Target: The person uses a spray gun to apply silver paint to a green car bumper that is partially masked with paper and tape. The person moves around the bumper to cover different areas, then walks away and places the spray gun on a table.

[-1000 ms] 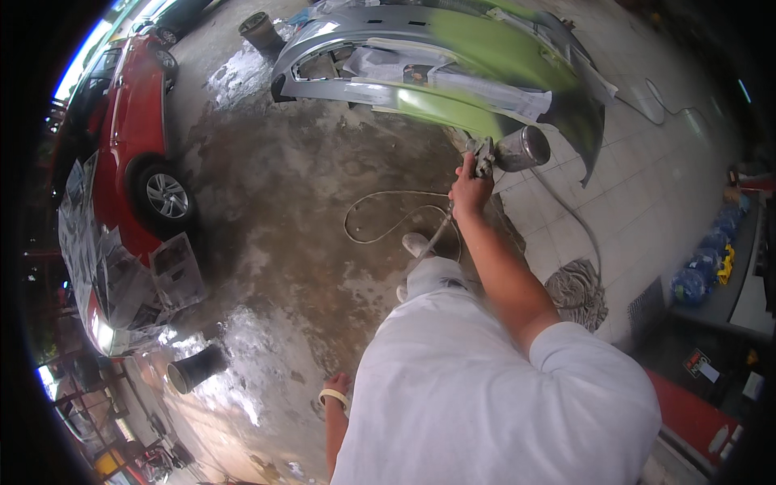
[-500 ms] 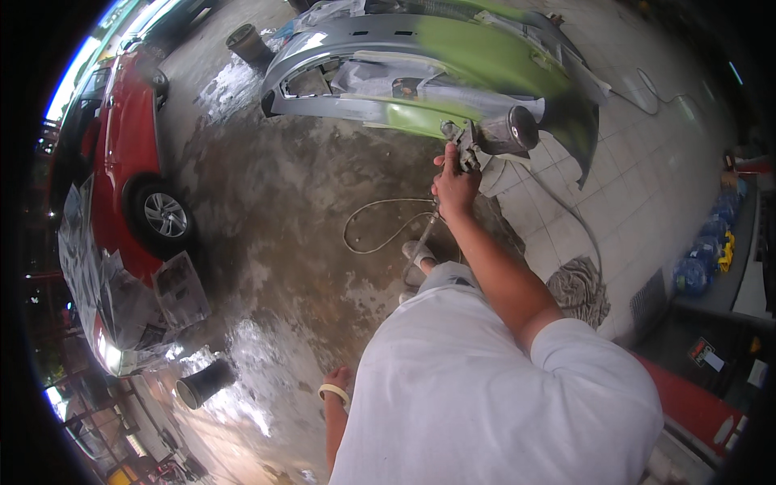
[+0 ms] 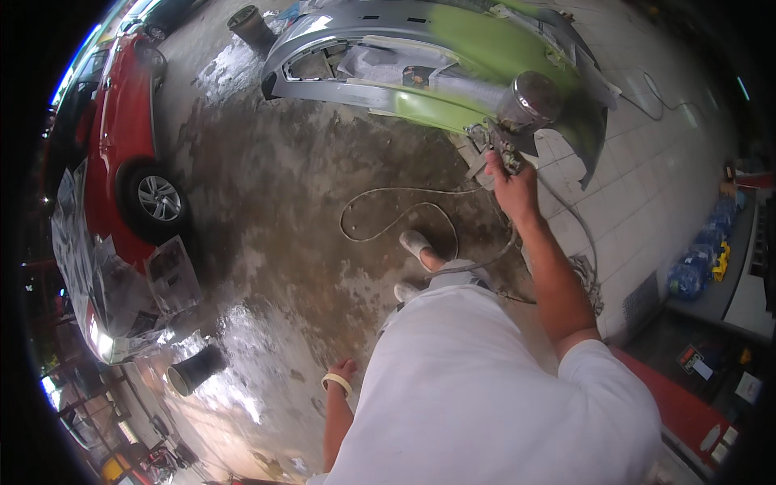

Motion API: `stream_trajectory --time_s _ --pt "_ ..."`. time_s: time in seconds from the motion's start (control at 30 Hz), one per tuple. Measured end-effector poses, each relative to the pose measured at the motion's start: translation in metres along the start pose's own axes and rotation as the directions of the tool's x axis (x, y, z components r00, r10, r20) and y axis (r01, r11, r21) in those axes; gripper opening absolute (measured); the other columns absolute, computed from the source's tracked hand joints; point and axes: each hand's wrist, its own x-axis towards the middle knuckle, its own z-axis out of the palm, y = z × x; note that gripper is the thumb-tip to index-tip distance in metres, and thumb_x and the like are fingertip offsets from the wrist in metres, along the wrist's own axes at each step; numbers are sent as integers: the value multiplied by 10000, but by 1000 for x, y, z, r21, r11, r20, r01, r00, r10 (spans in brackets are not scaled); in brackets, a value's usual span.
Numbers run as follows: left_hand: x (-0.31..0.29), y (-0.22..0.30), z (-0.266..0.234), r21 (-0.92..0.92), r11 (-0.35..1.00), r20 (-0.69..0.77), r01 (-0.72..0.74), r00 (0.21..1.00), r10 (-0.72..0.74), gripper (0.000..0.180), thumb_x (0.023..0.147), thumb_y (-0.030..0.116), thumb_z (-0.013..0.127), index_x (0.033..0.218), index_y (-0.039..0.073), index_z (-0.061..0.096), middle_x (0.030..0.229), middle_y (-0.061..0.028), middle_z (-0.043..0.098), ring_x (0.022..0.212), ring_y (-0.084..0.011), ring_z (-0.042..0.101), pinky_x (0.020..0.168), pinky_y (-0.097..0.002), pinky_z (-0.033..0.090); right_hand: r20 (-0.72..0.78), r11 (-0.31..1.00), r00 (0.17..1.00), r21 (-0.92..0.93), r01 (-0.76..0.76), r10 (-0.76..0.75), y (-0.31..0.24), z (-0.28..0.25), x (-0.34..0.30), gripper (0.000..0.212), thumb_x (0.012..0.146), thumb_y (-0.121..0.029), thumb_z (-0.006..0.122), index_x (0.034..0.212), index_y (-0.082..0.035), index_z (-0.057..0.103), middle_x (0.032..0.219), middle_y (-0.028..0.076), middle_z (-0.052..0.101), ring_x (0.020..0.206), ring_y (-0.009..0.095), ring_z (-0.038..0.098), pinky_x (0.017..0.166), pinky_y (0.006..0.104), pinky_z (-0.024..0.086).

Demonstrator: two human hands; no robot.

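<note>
My right hand (image 3: 516, 187) is wrapped around a spray gun (image 3: 503, 152) with a dark, round paint cup (image 3: 529, 101) on it. The gun is held out in front of a car bumper (image 3: 477, 44), close to its lower edge on the right. Grey covers the bumper's left part, and bright green its middle and right; sheets of paper fill its openings. A thin air hose (image 3: 396, 191) trails from below my right hand and loops on the floor. My left hand (image 3: 344, 369), with a pale band at the wrist, hangs empty by my side, its fingers loosely extended.
On the left stands a red car (image 3: 129, 121), its front draped with paper sheets (image 3: 174, 275). Dark cylindrical bins stand at the back (image 3: 250, 28) and at the lower left (image 3: 194, 372). Large blue water bottles (image 3: 691, 271) line the right side, near a rumpled cloth (image 3: 586, 283).
My right hand has moved right with the spray gun along the bumper's lower edge. The hose loop has shifted, and my left hand has risen slightly in the view.
</note>
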Motion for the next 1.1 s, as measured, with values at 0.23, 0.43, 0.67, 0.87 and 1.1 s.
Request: stream_trajectory --time_s 0.23,0.43,0.67,0.87,1.1 --pt "72 -35 -5 -312 945 1 104 994 -109 368 986 214 613 1250 -41 641 1052 -119 744 927 -207 727 739 -296 539 250 956 964 -292 -14 91 -15 -66 27 556 926 -548 657 1252 -98 669 1018 193 734 971 372 705 826 422 538" --pt "83 0 -3 -297 955 1 -5 1000 5 318 1010 235 615 1265 49 650 1105 -49 739 964 -167 713 739 -313 508 335 914 938 -403 52 94 12 -61 13 603 915 -608 621 1320 -163 638 1041 196 726 993 399 686 867 454 533" --pt "51 40 -9 -62 998 36 2 999 0 358 1007 219 599 1304 22 624 1120 -77 731 972 -187 715 735 -293 515 328 937 942 -345 55 66 23 -48 41 635 893 -638 625 1329 -177 638 970 204 722 939 383 696 828 448 533" --pt "48 43 -24 -177 982 6 72 997 -72 358 994 229 603 1282 18 631 1125 -85 728 957 -185 717 686 -297 520 217 956 971 -247 157 -104 20 -29 64 650 890 -641 623 1327 -160 642 880 220 713 872 396 702 778 450 540" --pt "56 78 -23 -52 998 -60 -28 998 25 352 976 211 610 1260 5 636 1043 -81 744 908 -184 725 644 -282 518 345 931 937 -355 81 51 25 -31 56 646 885 -625 645 1301 -132 655 836 218 699 820 390 696 747 474 523"
